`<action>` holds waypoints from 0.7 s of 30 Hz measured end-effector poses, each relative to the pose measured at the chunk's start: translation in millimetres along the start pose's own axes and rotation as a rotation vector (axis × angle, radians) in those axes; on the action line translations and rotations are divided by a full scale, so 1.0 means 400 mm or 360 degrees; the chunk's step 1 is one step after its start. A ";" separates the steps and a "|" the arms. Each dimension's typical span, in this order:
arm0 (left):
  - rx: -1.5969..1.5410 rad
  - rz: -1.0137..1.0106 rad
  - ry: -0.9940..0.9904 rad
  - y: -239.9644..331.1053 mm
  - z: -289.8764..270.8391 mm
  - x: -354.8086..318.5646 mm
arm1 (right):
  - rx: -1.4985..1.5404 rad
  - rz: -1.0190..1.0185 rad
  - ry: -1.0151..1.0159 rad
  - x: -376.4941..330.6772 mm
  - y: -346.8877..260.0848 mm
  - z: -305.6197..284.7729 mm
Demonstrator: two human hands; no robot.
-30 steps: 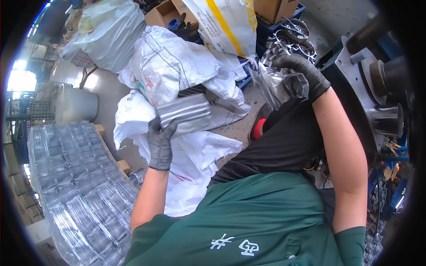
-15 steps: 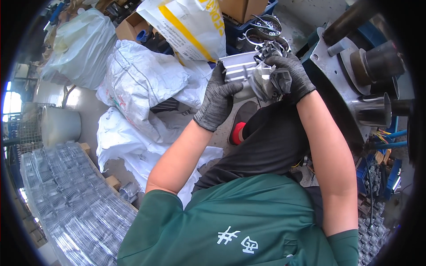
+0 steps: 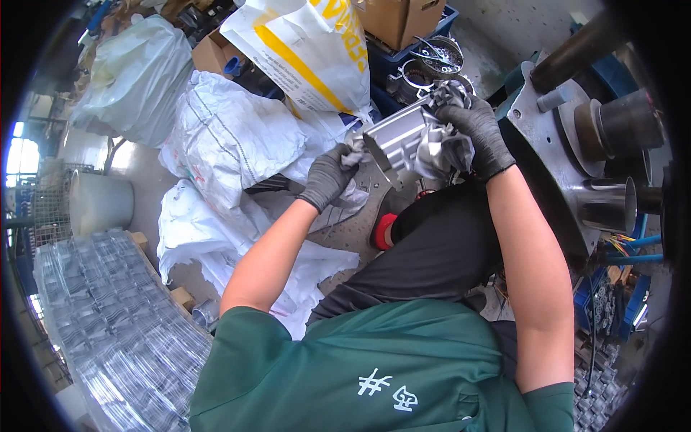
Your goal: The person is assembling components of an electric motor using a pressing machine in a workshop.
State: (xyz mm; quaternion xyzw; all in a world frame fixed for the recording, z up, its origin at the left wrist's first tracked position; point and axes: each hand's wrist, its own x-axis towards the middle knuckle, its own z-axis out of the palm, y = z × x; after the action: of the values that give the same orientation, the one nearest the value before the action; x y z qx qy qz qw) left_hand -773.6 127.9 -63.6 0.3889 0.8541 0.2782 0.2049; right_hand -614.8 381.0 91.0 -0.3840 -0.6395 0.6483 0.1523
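Observation:
A silver ribbed metal housing, hollow and open at its left end, is held up in front of me. My right hand, in a dark grey glove, is closed round its far right end. Crumpled grey wrapping bunches over that end and under my fingers. To the left of the housing, my gloved left hand is closed on a small crumpled piece of pale wrapping, apart from the housing. Whether this piece joins the rest of the wrapping I cannot tell.
White woven sacks lie on the left, with a white and yellow bag behind. Metal rings and parts sit beyond the housing. A steel machine plate with cylinders stands right. Plastic-wrapped stacked parts are at lower left.
My left hand has come off the housing and moved left and down, now pinching crumpled wrapping. The housing has tilted, showing its hollow end. My right hand keeps its hold.

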 end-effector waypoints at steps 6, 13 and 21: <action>-0.1485 0.0043 0.0141 0.080 -0.063 0.151 | -0.1200 -0.0903 -0.0770 -0.030 0.045 0.085; 0.0329 0.0939 -0.0588 0.226 -0.110 0.235 | -0.1981 -0.1203 -0.0694 -0.026 0.083 0.095; 0.0308 0.0323 -0.0317 0.072 0.216 0.278 | -0.1243 -0.0578 0.0088 0.020 0.019 0.030</action>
State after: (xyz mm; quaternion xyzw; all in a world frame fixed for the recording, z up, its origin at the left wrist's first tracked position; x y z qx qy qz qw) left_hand -777.2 257.1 -126.0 0.5165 0.8088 0.1741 0.2209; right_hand -626.0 377.0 79.9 -0.3114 -0.8898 0.3096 0.1243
